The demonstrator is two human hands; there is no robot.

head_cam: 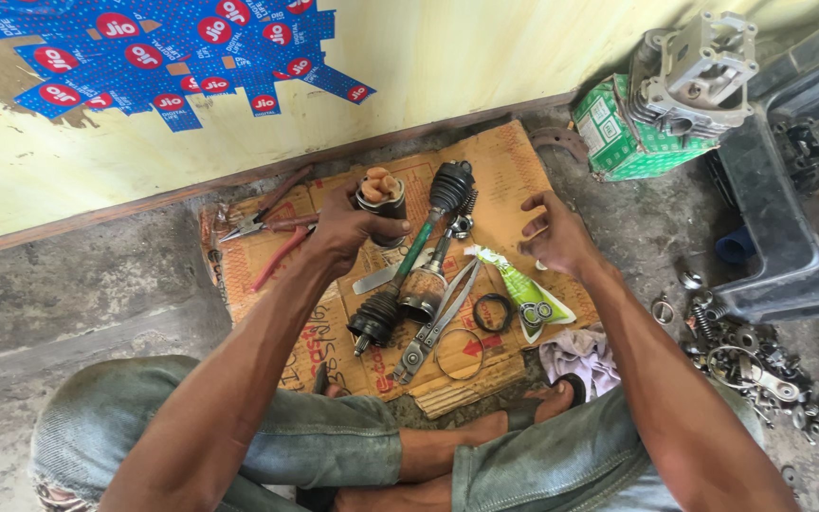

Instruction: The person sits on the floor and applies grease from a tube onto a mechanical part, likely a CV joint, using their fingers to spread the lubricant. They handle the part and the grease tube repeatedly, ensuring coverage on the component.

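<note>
Hands work over flattened cardboard [504, 166] on a concrete floor beside a yellow wall. Left hand [343, 228] has its grip closed around a greasy metal joint cup [381, 201], lifted upright so its grease stays in. Right hand [556, 235] hovers with fingers spread, holding nothing, above a green grease sachet [514, 284]. An axle shaft [424, 256] and pliers [263, 220] lie on the cardboard.

pliers [256, 225] left of axle shaft [416, 270] — grease sachet [520, 289] right, on cardboard [514, 166]
</note>
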